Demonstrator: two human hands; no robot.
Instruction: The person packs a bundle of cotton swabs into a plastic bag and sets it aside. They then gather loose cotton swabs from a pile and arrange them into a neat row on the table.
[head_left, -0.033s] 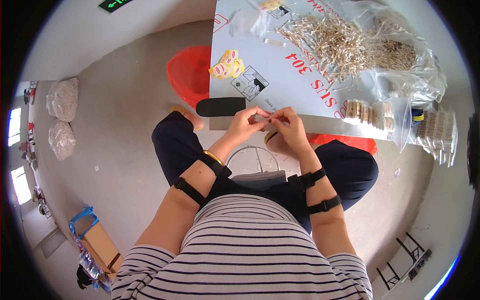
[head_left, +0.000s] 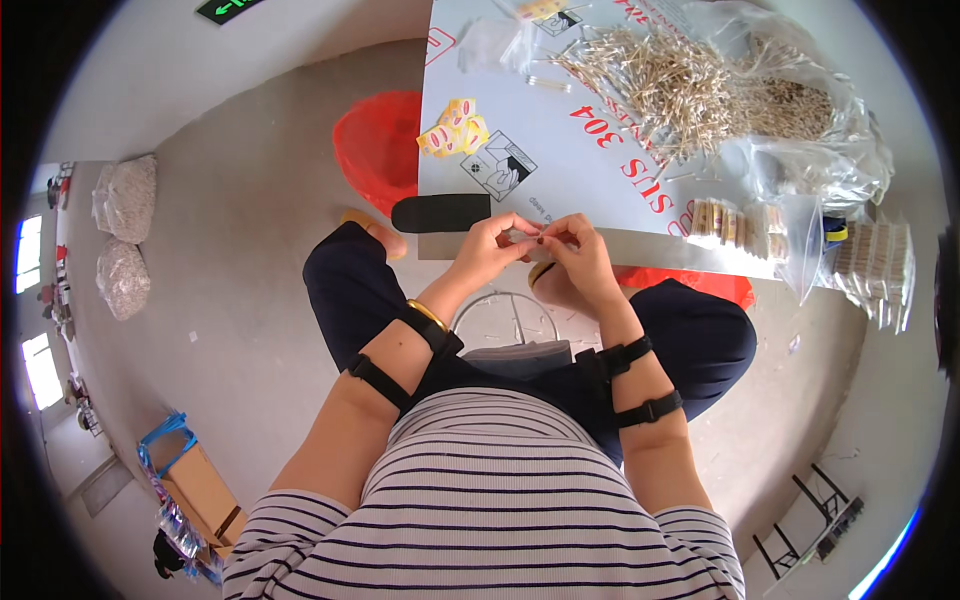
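My left hand [head_left: 488,250] and my right hand [head_left: 580,258] meet over the near edge of the table, fingertips almost touching. Both are closed in a pinch on a small piece of clear, whitish plastic [head_left: 517,237], mostly hidden by the fingers. A black pad [head_left: 440,213] lies at the table edge beside my left hand. Beyond it are several yellow-and-white paper slips [head_left: 455,130]. A loose heap of cotton swabs [head_left: 655,85] spreads over the far right, spilling from a large clear bag [head_left: 850,150]. A few swabs [head_left: 548,84] lie apart to its left.
Bagged swab bundles [head_left: 735,225] line the right table edge, near stacked packs [head_left: 875,262]. Clear plastic bags [head_left: 495,45] sit at the far left of the table [head_left: 560,170]. A red plastic bag [head_left: 372,145] hangs left of it. Below my hands is a round metal stool frame [head_left: 510,310].
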